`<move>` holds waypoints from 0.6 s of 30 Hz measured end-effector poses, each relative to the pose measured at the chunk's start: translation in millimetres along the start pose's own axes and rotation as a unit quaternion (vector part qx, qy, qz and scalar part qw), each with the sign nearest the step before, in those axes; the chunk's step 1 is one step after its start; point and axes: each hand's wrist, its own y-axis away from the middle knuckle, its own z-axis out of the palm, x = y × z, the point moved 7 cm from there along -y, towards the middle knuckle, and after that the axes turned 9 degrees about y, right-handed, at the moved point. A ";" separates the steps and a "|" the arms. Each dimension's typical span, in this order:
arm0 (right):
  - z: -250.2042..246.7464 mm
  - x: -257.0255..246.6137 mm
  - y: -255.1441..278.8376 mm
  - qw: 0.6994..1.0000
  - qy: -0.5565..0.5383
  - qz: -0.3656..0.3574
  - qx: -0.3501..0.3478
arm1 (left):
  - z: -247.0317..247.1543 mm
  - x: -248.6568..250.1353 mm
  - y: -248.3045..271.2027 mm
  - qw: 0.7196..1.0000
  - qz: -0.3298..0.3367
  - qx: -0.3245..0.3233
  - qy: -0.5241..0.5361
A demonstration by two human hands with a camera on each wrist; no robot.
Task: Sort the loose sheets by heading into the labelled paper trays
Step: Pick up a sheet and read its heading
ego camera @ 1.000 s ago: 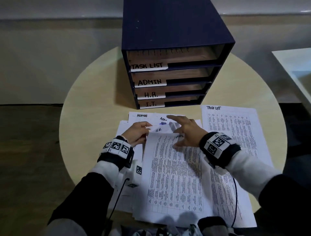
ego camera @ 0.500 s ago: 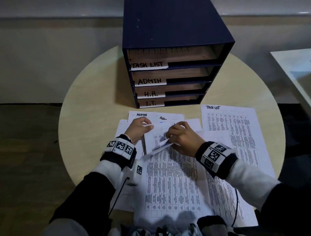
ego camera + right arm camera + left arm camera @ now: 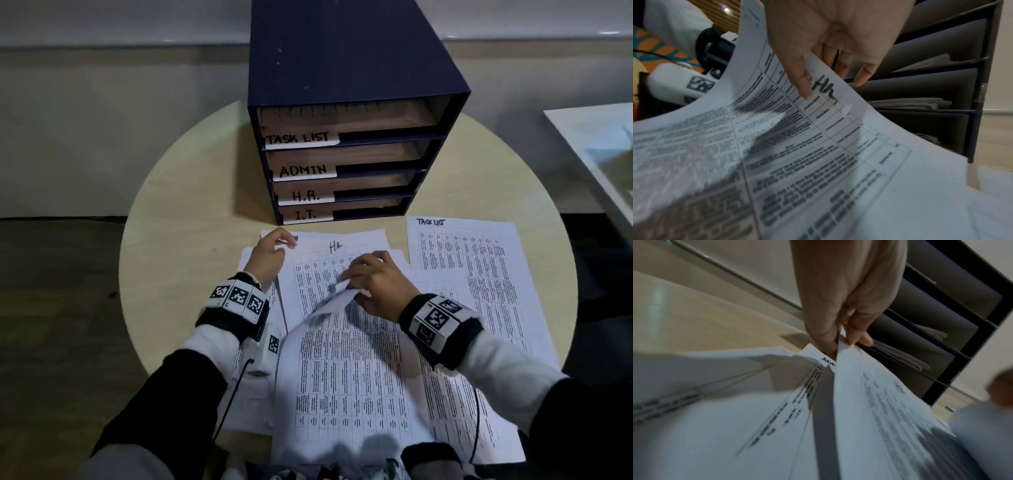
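On the round table (image 3: 191,192) a spread of loose printed sheets lies in front of the dark blue tray unit (image 3: 342,68), whose four trays read TASK LIST (image 3: 301,138), ADMIN (image 3: 303,170), H.R. (image 3: 306,196) and I.T. (image 3: 305,215) from top to bottom. The left hand (image 3: 269,255) pinches the far left corner of a sheet headed "HR" (image 3: 335,246) between thumb and fingers, lifting it off an ADMIN-headed sheet (image 3: 827,361) underneath. The right hand (image 3: 375,284) has its fingers curled round the far edge of another sheet (image 3: 346,359), which is curled back toward the person so that the HR page behind it shows. In the right wrist view the thumb (image 3: 801,78) lies on a page with "HR" written at its head, fingers behind the paper. A sheet headed TASK LIST (image 3: 462,274) lies flat to the right, touched by neither hand.

The step, as I read it, is separating a single HR page from the pile. To do it well, the left pinch should hold only one leaf, so a small rub of thumb against finger would confirm nothing clings beneath. The right hand would do best to let its curled page fall clear or set it aside. Then slide the page level into the third tray down, leading with a short edge and supporting it so that it does not buckle at the lip.
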 end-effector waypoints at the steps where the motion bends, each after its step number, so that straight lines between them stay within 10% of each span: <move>1: -0.7 1.2 -4.4 1.000 0.005 0.017 -0.008 | 2.7 1.6 3.4 1.000 0.007 -0.006 -0.005; 9: -1.7 8.9 -44.0 0.979 0.032 0.054 -0.192 | 12.2 21.1 22.9 0.995 0.010 -0.087 0.057; 18: -86.6 33.0 -76.8 0.993 0.003 0.099 0.058 | 16.4 46.9 41.8 0.987 0.039 -0.106 0.112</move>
